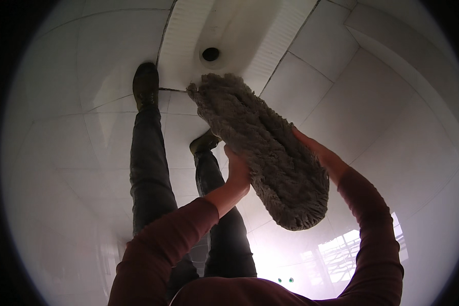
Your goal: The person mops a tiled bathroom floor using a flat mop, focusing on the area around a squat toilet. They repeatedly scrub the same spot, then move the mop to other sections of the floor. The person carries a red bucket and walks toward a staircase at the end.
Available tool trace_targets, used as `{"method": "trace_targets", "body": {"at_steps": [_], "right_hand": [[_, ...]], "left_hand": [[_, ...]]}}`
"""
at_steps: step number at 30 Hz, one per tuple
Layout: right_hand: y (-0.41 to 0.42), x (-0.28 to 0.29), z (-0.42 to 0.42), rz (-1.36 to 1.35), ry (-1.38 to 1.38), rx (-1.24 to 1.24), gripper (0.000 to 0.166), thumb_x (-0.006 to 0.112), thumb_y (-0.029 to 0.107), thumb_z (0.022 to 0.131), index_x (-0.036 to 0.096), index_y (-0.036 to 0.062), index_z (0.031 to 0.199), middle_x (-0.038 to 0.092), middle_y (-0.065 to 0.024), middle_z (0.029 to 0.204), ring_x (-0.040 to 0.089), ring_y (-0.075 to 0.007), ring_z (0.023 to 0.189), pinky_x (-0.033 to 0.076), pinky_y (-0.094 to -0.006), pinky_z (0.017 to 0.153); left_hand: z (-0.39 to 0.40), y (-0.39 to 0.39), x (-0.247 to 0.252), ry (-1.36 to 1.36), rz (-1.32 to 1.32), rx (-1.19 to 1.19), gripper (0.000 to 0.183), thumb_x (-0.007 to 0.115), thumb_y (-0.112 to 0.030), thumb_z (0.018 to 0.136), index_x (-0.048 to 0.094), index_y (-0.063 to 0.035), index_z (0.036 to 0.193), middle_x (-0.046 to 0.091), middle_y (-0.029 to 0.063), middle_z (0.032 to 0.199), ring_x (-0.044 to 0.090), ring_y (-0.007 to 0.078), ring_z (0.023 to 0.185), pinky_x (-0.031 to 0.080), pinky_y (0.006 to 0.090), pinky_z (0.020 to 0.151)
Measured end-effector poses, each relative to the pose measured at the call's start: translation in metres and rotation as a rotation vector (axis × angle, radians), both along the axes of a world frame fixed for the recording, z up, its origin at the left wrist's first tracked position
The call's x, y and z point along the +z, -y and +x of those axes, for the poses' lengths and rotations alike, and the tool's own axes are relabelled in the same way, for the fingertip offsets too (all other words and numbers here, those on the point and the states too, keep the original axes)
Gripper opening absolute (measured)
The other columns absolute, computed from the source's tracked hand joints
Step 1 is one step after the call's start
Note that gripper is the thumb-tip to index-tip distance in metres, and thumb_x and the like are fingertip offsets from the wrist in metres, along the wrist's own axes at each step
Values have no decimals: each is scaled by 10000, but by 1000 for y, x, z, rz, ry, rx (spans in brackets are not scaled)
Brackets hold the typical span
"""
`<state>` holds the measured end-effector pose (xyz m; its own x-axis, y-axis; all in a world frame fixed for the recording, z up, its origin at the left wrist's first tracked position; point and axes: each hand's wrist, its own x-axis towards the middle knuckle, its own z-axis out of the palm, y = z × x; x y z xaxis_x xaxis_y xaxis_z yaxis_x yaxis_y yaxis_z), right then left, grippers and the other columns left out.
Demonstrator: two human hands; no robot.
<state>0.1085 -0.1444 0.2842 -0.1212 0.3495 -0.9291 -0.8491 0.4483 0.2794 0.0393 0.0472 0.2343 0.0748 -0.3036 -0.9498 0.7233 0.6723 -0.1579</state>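
A long, shaggy grey dust mop head [267, 153] is held up in front of me, its pile turned toward my face. My left hand [237, 168] grips its left edge near the middle. On the opposite edge, my right hand [319, 151] has hold of it, with most of its fingers hidden behind the mop head. Its far end covers the near rim of a white ceramic squat toilet [229, 32] in the view. Whether the two touch I cannot tell. No handle shows, and the underside is hidden.
The toilet's round drain hole [210, 54] lies beyond the mop head, between ridged footrests [179, 49]. White tiles [114, 141] with dark joints surround it. My left shoe [145, 86] stands by the toilet's left corner; my right shoe [204, 142] is partly behind the mop head. A raised ledge [397, 49] curves at right.
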Motion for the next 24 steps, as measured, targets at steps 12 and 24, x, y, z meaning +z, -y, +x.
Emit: {"method": "trace_targets", "body": {"at_steps": [12,24], "right_hand": [[-29,-69,-42,-245,417,933,774,617,469,721,339,-72,1199,505,-210,1111,484,-257,1057,372,-343,895],[-57,-183,-34,-284,504,1204,970,622,569,650,229,-92,1242,402,-263,1213,421,-327,1130,327,-355,949]], "left_hand": [[-9,1,-6,93,219,-535,508,465,-82,817,155,-56,1218,381,186,1178,426,280,1064,368,356,880],[-4,-1,-6,131,317,-747,589,441,-98,821,68,-39,1273,402,264,1161,439,350,1056,352,383,887]]}}
